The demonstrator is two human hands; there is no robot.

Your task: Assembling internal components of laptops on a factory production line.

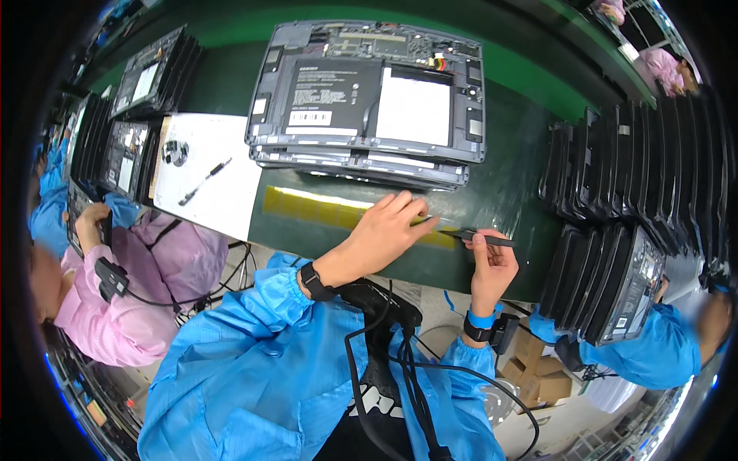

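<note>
Place: electronics workshop, line-style. Evidence: opened flat device [427, 150] topping a pile on the green table [519, 123], battery [327, 92] and circuit board [369, 44] exposed; black tweezers [498, 241] in use; similar units in crowded stacks [638, 161], right; neighbouring workers in pink coat [123, 319] and blue sleeve [649, 346].

A dark green bench [521, 178] runs across the middle, soft reflections on its surface toward the right end — past its far edge lies a brighter green strip [530, 71], curved by the lens. Beyond the far right corner stands a dark metal frame [644, 32], small in the distance. Below the near edge shows pale floor [432, 309]; off the near right corner, lower down, sit brown cardboard boxes [543, 376]. Well away from the near left corner, cluttered shelving [96, 403] reaches the darkened rim — its contents too small to tell
</note>
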